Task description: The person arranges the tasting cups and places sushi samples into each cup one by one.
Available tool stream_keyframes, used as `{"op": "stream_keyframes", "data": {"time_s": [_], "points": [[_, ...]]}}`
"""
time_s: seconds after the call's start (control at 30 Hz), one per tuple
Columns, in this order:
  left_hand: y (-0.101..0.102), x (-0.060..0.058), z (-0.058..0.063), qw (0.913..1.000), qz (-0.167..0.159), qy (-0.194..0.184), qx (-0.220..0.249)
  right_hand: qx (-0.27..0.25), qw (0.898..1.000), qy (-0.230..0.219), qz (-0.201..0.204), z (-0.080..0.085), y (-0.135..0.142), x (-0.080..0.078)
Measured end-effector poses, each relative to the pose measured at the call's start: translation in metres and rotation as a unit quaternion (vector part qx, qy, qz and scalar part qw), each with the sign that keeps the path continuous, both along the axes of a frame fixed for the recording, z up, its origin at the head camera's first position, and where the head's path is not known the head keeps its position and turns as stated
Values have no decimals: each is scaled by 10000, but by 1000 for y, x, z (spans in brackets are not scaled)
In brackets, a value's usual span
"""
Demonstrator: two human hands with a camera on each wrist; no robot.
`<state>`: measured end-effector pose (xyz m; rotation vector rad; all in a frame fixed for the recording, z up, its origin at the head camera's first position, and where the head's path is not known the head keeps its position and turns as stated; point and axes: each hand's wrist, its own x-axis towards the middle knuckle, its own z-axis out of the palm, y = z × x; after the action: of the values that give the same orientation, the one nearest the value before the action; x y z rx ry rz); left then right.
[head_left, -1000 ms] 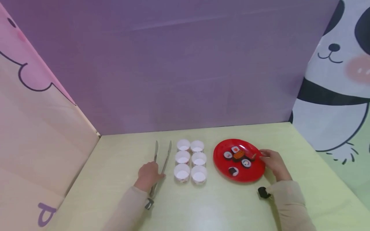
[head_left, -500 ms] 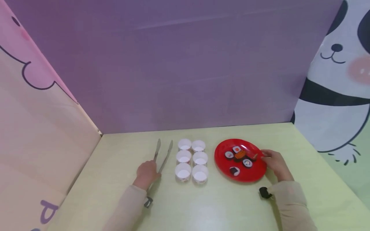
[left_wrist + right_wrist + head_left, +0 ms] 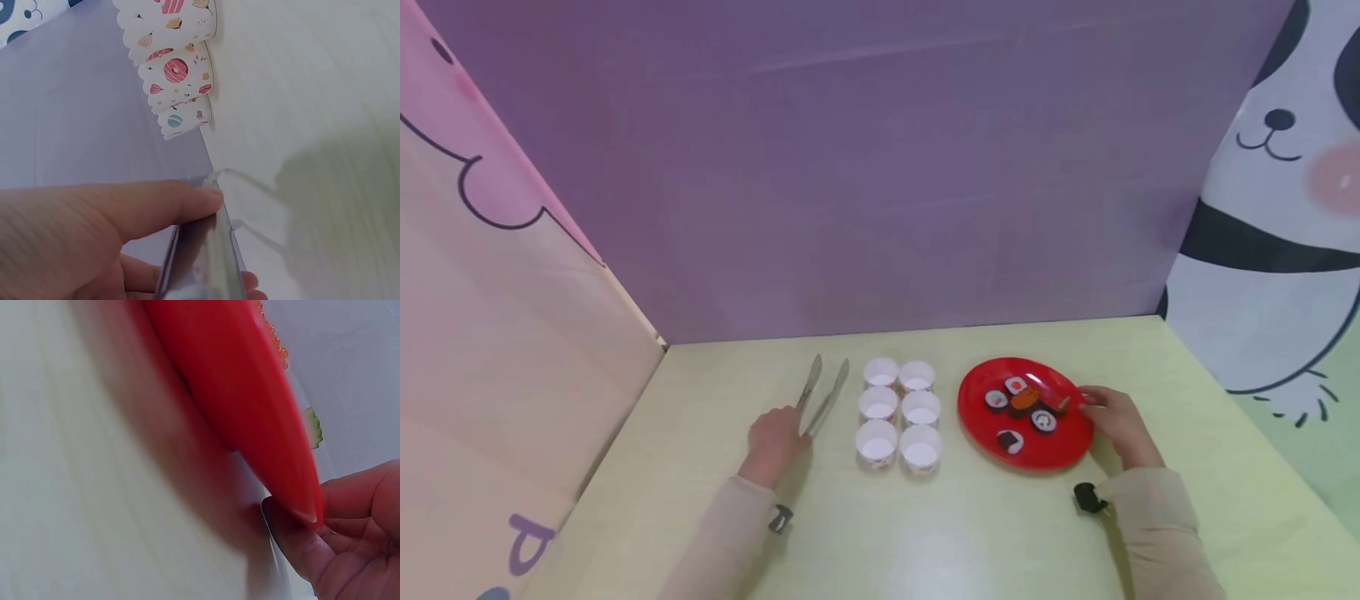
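Observation:
In the head view, my left hand (image 3: 773,442) holds metal tongs (image 3: 831,400) left of the paper cups, gripping them near the middle. Their two arms point away from me and stand apart, with nothing between the tips. The left wrist view shows the thumb (image 3: 169,203) on top of the tongs (image 3: 203,250) and fingertips underneath. My right hand (image 3: 1120,425) pinches the right rim of a red plate (image 3: 1052,450). Several sushi pieces (image 3: 1043,421) and a rice ball (image 3: 1010,441) lie on it. Seen from the right wrist, the plate's edge (image 3: 262,406) sits between thumb and fingers, above the table.
White patterned paper cups (image 3: 877,444) stand in two columns between the tongs and the plate. A purple backdrop (image 3: 880,183) rises behind the pale table (image 3: 925,533). Printed panels flank it, with a panda (image 3: 1255,325) on the right.
My left hand has shifted slightly left and farther from me with the tongs, whose tips now stand a little nearer each other. The right hand and plate stay in place; the view shifts slightly.

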<state>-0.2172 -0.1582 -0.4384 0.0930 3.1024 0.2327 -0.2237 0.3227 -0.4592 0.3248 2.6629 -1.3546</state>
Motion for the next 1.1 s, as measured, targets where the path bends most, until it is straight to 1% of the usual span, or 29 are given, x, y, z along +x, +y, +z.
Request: {"op": "stream_keyframes", "data": {"time_s": [0.1,0.27,0.37,0.63,0.73,0.9,1.1], "points": [[-2,-1,0,9999,23,114,12,12,10000,-13,-4,0,0,0],[-5,0,3,9991,50,315,273,87,10000,30,-6,-1,3,-2],[-6,-1,5,9985,134,335,417,98,9999,24,-19,-1,3,-2],[-7,-1,8,9982,176,456,351,58,10000,-20,3,-1,4,-1],[-6,0,12,9975,144,583,375,51,10000,-9,45,0,3,-1],[-3,3,24,9956,35,829,447,71,9999,1,82,1,2,-1],[6,6,36,9954,8,699,656,58,10000,20,78,0,1,-1]]}}
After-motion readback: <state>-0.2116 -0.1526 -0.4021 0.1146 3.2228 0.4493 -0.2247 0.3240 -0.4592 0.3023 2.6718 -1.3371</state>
